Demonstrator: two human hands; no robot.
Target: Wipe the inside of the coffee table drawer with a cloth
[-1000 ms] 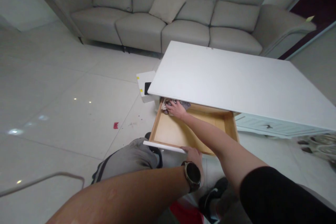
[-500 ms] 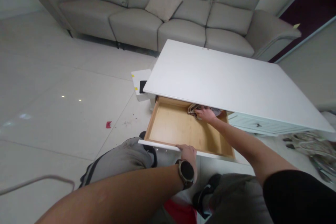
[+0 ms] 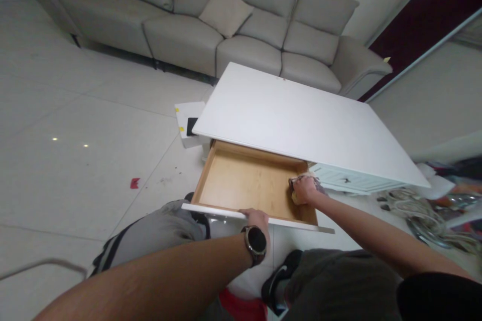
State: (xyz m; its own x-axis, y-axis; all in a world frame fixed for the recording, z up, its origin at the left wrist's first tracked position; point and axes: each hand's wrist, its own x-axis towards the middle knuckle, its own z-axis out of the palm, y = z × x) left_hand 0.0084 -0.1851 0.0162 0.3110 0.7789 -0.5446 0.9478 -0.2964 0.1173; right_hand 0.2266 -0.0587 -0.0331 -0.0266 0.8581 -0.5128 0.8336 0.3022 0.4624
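A pulled-out wooden drawer (image 3: 241, 175) with a white front sticks out from the white coffee table (image 3: 297, 115). My left hand (image 3: 257, 219), a watch on its wrist, has its fingers hooked over the top edge of the drawer front (image 3: 218, 211). At the drawer's right side wall, my right hand (image 3: 306, 190) is closed on a crumpled cloth (image 3: 310, 176). Brownish and pale folds of the cloth poke out around the fingers, and the palm hides the rest of it.
A grey sofa (image 3: 181, 40) with a cushion (image 3: 226, 10) stands behind the table. To the table's left, a white box (image 3: 184, 110) carries a black item. A red scrap (image 3: 134, 183) lies on the tiles. Coiled hoses (image 3: 406, 205) and clutter fill the floor at right.
My right hand has moved with the cloth from the back of the drawer to its right side wall. My left hand keeps its hold on the drawer front. The view has shifted slightly.
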